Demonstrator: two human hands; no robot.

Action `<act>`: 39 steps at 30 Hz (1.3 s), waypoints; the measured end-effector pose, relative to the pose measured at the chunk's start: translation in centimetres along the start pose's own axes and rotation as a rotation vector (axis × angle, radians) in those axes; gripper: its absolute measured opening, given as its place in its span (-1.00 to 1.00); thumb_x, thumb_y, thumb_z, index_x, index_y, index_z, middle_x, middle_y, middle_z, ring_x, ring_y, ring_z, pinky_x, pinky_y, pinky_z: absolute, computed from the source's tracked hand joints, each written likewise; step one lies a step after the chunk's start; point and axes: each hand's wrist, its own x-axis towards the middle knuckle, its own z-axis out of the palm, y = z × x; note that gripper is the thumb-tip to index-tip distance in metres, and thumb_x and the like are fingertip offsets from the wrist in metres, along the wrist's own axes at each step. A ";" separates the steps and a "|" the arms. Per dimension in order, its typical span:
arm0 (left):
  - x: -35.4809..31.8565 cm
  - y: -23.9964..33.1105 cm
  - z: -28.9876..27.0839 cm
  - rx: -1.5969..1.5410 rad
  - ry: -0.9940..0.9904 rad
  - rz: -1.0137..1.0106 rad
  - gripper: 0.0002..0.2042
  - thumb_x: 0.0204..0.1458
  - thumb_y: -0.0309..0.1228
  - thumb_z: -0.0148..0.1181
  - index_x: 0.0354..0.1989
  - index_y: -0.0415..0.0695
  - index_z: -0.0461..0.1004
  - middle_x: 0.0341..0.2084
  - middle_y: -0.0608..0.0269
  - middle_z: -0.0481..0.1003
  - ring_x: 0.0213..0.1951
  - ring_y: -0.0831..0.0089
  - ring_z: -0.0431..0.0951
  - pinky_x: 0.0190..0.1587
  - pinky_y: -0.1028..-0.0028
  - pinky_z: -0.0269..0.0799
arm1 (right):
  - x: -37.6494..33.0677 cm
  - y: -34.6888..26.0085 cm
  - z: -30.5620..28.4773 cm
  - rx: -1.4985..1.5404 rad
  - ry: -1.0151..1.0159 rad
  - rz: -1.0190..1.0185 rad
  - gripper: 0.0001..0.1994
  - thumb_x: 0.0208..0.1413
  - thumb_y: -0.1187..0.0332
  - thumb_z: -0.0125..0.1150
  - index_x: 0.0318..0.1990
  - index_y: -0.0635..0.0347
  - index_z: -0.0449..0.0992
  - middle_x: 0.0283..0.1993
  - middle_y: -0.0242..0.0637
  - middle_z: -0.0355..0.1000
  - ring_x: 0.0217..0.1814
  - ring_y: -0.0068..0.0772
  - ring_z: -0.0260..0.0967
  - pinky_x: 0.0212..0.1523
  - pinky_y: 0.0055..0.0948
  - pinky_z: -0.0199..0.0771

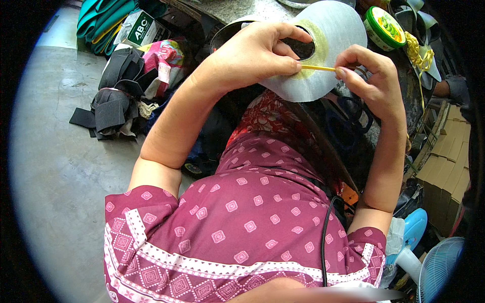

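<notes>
A pale grey flat piece (346,30) with rounded ends lies at the top centre. It has an oval hole, ringed by a yellowish stain. My left hand (247,58) holds it by the hole's edge, the thumb pressed down over the end of a narrow yellow strip (319,67). That strip runs straight across to my right hand (371,76), which pinches it between thumb and fingers, clear of the piece. Below the piece, dark blue scissor handles (348,118) show in shadow on the work surface.
A round tub with a green lid (386,28) and a bundle of yellow strip (420,53) sit at the far right. Black scraps (116,91) pile up on the left, beside folded green material (103,22). Cardboard (444,166) and a fan (439,267) stand at right.
</notes>
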 end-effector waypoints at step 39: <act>1.1 -0.3 0.8 0.182 -0.070 0.085 -0.82 0.07 -0.42 0.27 -0.26 -0.30 0.54 -0.43 0.38 0.54 -0.37 0.72 0.50 -0.29 0.67 0.40 | 0.0 0.1 0.3 -0.305 0.118 -0.218 -0.87 -0.06 0.37 0.42 -0.36 0.12 0.59 -0.48 -0.29 0.49 -0.48 -0.41 0.50 -0.42 -0.51 0.50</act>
